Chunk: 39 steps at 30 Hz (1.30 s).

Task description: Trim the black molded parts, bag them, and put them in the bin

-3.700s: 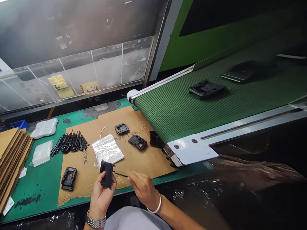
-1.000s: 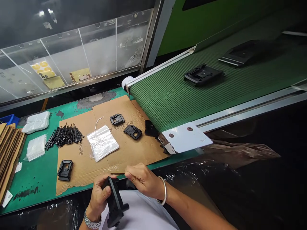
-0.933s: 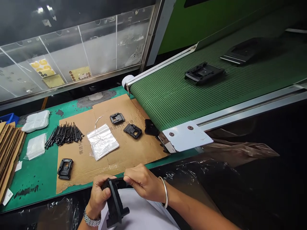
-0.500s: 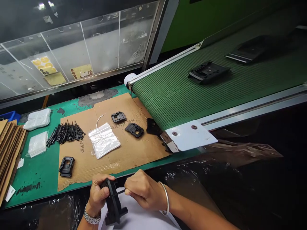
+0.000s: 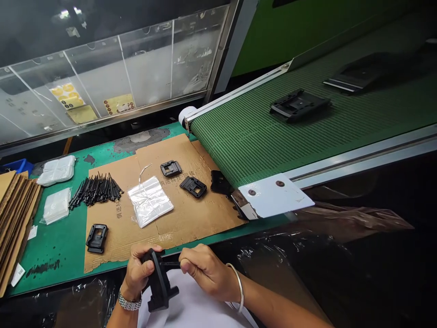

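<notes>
My left hand point(image 5: 137, 272) grips a black plastic bracket point(image 5: 157, 283) held on edge over my lap. My right hand point(image 5: 201, 272) is closed in a pinch on a thin black pin point(image 5: 170, 263) whose tip meets the top of the bracket. On the cardboard sheet point(image 5: 191, 218) ahead lie a pile of black pins point(image 5: 95, 190), a clear plastic bag point(image 5: 150, 206) and three more black brackets point(image 5: 96, 237) point(image 5: 171, 168) point(image 5: 193, 186).
A green conveyor belt point(image 5: 246, 141) carries two larger black parts point(image 5: 299, 104) point(image 5: 358, 75). White bag stacks point(image 5: 57, 170) and cardboard sheets point(image 5: 13, 218) sit at the left. Clear plastic film point(image 5: 307, 255) drapes below the table edge.
The bracket came down from the table edge to my lap. My right hand stays pinched on the pin against its top; in the last half second both hands rose slightly.
</notes>
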Tool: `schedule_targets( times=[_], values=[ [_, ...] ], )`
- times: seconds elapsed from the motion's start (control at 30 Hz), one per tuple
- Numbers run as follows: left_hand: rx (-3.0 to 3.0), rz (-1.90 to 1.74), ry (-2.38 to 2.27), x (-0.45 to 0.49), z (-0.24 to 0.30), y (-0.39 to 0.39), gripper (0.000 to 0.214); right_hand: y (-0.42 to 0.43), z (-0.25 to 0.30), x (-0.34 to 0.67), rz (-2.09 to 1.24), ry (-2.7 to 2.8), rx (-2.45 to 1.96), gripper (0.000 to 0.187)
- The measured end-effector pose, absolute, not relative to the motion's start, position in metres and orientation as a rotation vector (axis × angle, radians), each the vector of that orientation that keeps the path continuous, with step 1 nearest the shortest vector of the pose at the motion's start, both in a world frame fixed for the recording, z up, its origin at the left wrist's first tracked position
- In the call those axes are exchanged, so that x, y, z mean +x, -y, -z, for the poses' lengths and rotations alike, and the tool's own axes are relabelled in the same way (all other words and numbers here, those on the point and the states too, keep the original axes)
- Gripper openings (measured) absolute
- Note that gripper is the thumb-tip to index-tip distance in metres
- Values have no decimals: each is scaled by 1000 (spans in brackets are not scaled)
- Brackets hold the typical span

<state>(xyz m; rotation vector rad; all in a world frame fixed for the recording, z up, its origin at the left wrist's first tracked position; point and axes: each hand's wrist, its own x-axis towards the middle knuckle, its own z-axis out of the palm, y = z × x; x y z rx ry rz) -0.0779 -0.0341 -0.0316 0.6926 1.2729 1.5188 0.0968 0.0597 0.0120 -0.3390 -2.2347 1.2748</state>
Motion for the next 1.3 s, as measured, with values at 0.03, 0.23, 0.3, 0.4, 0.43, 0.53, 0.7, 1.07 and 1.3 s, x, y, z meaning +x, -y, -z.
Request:
schedule_targets(
  times=[0.03,0.23,0.3,0.4,0.43,0.53,0.7,1.07,1.3],
  values=[
    [720,-1527,-1285,-78,32,35,32,-59,-12,96,-1304,2216,-366,39],
    [777,-1554,-1296,-78,37,39,38,-56,-11,94,-1353,2216,-425,40],
    [797,-1573,-1283,-77,37,40,37,-55,-10,94,-1381,2222,-457,41],
    [845,-1596,-1228,-77,36,39,33,-53,-10,93,-1445,2209,-507,43],
    [879,-1597,-1205,-77,36,38,32,-53,-11,93,-1470,2198,-519,44],
    [1013,-1594,-1160,-78,34,36,31,-50,-13,92,-1544,2145,-535,45],
    [1173,-1593,-1145,-80,30,34,29,-44,-12,91,-1780,1966,-603,49],
    [1217,-1569,-1237,-77,19,33,26,-37,-18,92,-2104,1681,-614,48],
    [1277,-1600,-1307,-77,16,35,28,-36,-16,91,-2235,1570,-639,47]
  ],
)
